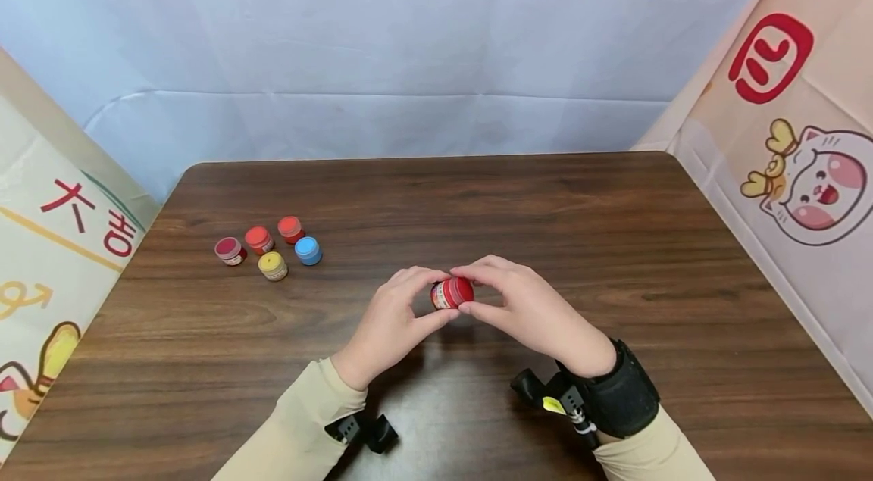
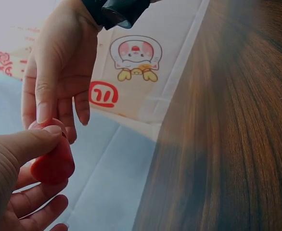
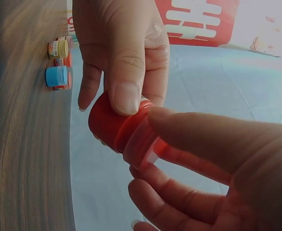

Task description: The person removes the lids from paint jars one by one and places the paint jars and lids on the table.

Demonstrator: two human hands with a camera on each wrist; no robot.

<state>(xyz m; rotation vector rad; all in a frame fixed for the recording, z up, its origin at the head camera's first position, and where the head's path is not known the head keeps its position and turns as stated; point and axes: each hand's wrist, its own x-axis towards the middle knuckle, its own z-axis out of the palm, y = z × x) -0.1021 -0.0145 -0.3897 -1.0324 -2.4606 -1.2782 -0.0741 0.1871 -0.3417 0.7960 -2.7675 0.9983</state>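
Note:
A small red paint jar (image 1: 446,295) with a printed label is held on its side above the table, between both hands. My left hand (image 1: 390,320) grips the jar's body from the left, thumb on the near side. From the right, my right hand (image 1: 530,308) pinches the red lid (image 3: 140,144) between thumb and fingers. In the right wrist view the lid sits at the jar's mouth; whether it is loose cannot be told. The left wrist view shows the jar's red base (image 2: 53,168) facing the camera, with the lid mostly hidden.
Several small jars stand grouped at the table's left: a dark red jar (image 1: 229,251), two red jars (image 1: 259,239), a yellow jar (image 1: 273,267) and a blue jar (image 1: 308,251). The brown wooden table (image 1: 580,223) ends at a pale cloth (image 1: 382,49) behind.

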